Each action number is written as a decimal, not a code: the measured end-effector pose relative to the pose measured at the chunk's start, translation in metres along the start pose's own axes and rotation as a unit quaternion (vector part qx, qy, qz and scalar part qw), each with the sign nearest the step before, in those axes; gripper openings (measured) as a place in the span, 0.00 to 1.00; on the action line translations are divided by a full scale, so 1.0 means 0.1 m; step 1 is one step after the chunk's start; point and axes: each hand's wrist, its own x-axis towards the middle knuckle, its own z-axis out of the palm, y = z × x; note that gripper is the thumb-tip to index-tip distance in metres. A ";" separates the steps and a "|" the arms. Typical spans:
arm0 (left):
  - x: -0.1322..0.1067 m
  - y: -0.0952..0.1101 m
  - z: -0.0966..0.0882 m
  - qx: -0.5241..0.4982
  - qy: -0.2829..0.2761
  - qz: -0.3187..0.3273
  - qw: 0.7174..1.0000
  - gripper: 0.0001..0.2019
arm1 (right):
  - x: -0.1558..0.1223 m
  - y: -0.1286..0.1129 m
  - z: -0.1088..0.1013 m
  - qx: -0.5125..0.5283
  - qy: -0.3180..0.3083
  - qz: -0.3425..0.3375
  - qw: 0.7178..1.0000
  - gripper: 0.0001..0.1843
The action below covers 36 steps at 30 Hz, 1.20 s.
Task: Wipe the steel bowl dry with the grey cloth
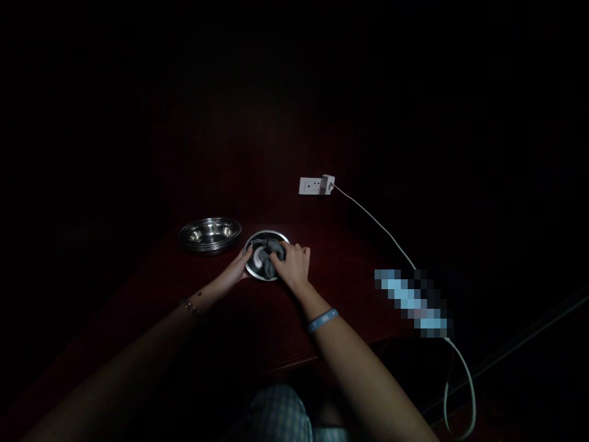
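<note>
A shiny metal bowl point(258, 260) is tilted towards me above the dark red table. My left hand point(237, 265) grips its left rim, thumb over the edge and the other fingers hidden behind. Inside the bowl lies a crumpled grey cloth point(270, 263). My right hand point(293, 264) is closed on this cloth at the bowl's right side, pressing it against the inner wall. Some of the right fingertips are out of sight.
Left of my hands stands a stack of metal bowls point(210, 234) on the table point(221, 319). A white charger point(327, 183) sits in a wall socket point(309, 186), its white cable point(391, 236) running down right to a blurred-out bright patch point(411, 302). The surroundings are very dark.
</note>
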 end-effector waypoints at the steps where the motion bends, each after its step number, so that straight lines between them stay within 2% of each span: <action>1: 0.00 0.00 0.00 -0.005 -0.003 0.001 1.000 0.29 | -0.01 -0.02 0.00 0.001 0.004 -0.005 1.000 0.14; 7: 0.02 0.00 0.01 -0.023 0.006 0.001 1.000 0.27 | -0.03 -0.05 0.02 0.034 0.014 -0.046 0.998 0.15; 14: 0.03 -0.01 -0.03 -0.020 0.007 0.007 1.000 0.24 | -0.06 -0.08 -0.01 0.033 -0.074 -0.115 0.990 0.22; 20: 0.08 -0.10 -0.08 -0.011 0.005 0.041 0.999 0.23 | -0.09 -0.08 0.01 0.057 -0.097 -0.157 0.981 0.31; 24: 0.06 -0.07 -0.05 -0.023 0.018 0.046 0.999 0.23 | -0.08 -0.05 0.04 0.062 -0.122 -0.175 0.975 0.35; 27: 0.01 -0.02 -0.01 -0.036 0.020 0.029 0.999 0.21 | -0.07 -0.04 0.05 0.050 -0.147 -0.185 0.970 0.34; 30: -0.02 0.01 0.01 -0.041 0.033 0.020 0.998 0.19 | -0.06 -0.03 0.04 0.037 -0.158 -0.191 0.968 0.29; 36: -0.03 0.01 0.02 -0.036 0.038 0.066 0.996 0.20 | -0.05 -0.07 0.03 0.018 -0.150 -0.169 0.974 0.20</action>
